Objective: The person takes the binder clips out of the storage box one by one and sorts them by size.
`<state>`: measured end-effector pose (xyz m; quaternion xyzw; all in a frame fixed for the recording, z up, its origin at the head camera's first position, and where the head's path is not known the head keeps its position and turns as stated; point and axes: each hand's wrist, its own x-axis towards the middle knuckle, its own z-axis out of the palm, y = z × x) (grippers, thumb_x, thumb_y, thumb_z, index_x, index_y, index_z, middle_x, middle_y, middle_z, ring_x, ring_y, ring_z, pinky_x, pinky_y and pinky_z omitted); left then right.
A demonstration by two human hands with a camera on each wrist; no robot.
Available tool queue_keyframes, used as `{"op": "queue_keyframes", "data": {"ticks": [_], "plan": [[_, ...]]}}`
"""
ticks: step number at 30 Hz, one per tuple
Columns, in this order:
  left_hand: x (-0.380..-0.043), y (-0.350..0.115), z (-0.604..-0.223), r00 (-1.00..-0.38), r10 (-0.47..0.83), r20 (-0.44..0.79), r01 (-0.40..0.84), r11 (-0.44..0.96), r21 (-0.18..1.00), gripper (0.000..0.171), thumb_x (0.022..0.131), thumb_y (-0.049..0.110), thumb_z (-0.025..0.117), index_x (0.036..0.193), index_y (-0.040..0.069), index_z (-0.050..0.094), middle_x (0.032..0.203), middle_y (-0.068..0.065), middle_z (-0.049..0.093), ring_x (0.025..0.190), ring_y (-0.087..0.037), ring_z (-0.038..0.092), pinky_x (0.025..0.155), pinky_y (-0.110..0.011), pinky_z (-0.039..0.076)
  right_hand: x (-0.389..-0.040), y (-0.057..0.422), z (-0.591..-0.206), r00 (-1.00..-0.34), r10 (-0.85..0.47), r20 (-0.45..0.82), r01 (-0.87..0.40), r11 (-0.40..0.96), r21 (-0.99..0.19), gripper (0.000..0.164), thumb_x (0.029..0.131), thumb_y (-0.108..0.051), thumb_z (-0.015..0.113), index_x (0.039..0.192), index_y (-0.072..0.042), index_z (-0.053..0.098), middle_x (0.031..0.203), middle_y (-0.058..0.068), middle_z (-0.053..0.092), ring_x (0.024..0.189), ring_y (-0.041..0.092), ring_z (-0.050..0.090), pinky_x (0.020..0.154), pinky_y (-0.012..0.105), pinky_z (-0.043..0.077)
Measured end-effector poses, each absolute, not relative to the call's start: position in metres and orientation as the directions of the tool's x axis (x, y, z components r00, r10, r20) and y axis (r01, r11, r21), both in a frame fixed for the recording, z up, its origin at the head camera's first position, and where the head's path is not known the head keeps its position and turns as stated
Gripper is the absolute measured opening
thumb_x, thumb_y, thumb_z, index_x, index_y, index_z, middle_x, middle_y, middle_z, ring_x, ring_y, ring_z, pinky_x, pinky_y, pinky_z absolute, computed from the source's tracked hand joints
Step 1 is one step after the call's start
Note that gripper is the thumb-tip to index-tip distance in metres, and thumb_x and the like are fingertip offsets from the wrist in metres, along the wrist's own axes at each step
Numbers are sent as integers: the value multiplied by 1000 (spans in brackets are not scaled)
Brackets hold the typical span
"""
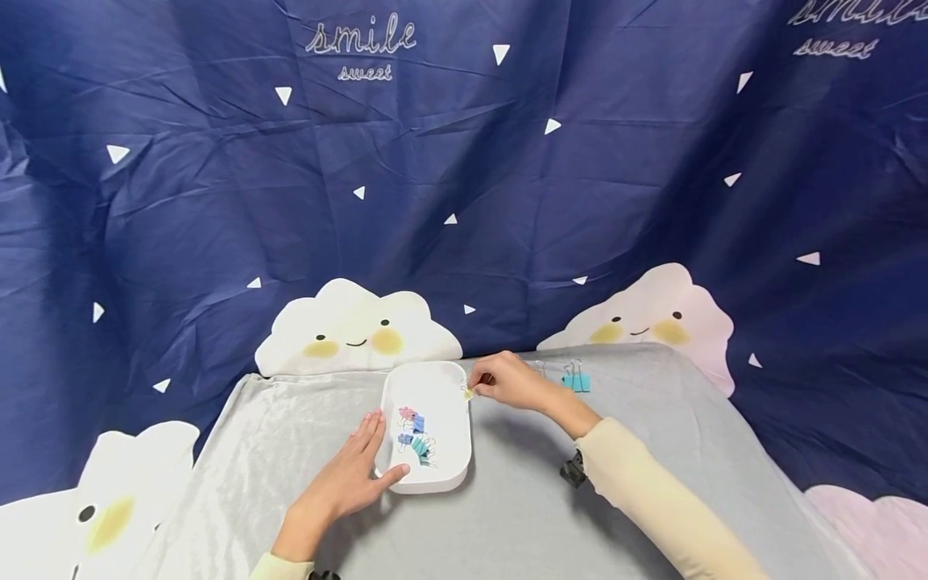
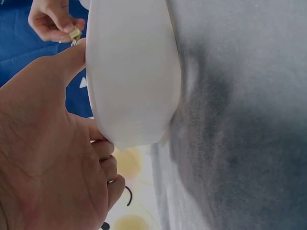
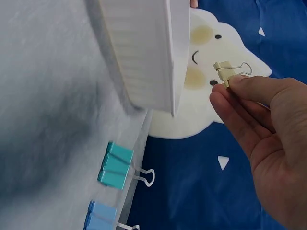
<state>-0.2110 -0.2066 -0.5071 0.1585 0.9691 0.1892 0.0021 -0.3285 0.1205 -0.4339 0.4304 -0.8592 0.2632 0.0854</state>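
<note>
Head view has some clips [image 1: 420,446] already in the tray [image 1: 438,385] toward seven o'clock, my left hand [image 1: 351,475] spread along its rim, my right fingers pinching a yellow clip [image 3: 226,72] at two o'clock; a teal clip [image 3: 116,165] and blue clip [image 3: 100,216], farther out, seem left.

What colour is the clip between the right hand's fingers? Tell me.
The clip is pale yellow; the right wrist view shows it best.

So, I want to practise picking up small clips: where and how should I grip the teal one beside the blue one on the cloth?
Probably pinch its wire handle, coming from above: it sticks up from the teal clip, clear of the grey cloth, while the blue clip stands close by on one side.
</note>
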Motion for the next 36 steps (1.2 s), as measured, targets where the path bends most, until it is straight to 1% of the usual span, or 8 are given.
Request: {"op": "queue_keyframes", "data": {"ticks": [3,9,15,19,24,29,36], "plan": [[-212,-208,-509,-948,310,70,313,879,359,102,100,65,59,166,-5,27,176,-22,22,165,-39,19,135,-55,23,-329,132,-435,-631,-672,388,-772,491,-404,9,94,-3,78,92,-12,80,89,-4,79,80,5,72,73,20,61],[-212,-208,-511,-947,312,75,318,879,356,101,101,67,57,166,-5,26,177,-21,20,166,-38,17,135,-55,22,-328,150,-439,-669,-621,407,-738,490,-464,8,93,-3,80,92,-10,80,91,2,80,83,11,76,76,22,64],[-212,-208,-510,-950,306,69,310,880,361,102,101,67,57,166,-4,25,177,-20,19,166,-37,16,135,-54,21,-326,164,-449,-692,-580,429,-718,496,-488,13,90,1,80,89,-11,78,91,1,76,84,13,73,78,27,64],[-211,-208,-510,-949,307,70,311,879,362,102,101,66,57,166,-5,24,177,-21,19,166,-37,17,136,-54,21,-327,171,-461,-714,-560,420,-697,509,-505,13,89,1,80,89,-11,78,90,0,76,83,10,73,78,27,64],[-212,-208,-511,-948,310,73,315,876,366,102,101,67,56,166,-5,24,177,-21,19,166,-37,16,136,-54,21,-329,177,-475,-739,-555,382,-668,534,-519,12,91,-1,81,88,-12,76,89,-4,76,82,4,72,78,23,63],[-212,-208,-511,-948,309,75,315,876,365,102,101,68,56,166,-5,25,177,-20,19,166,-36,16,136,-54,21,-330,181,-489,-758,-544,360,-644,532,-550,8,92,-2,80,90,-8,76,91,1,77,84,5,72,79,23,64],[-211,-208,-509,-949,308,69,311,873,374,102,101,67,56,166,-5,25,177,-20,19,166,-37,16,135,-55,21,-333,183,-505,-789,-515,334,-605,561,-564,5,95,-6,78,91,-8,77,92,-1,78,85,5,72,80,23,63]]}}
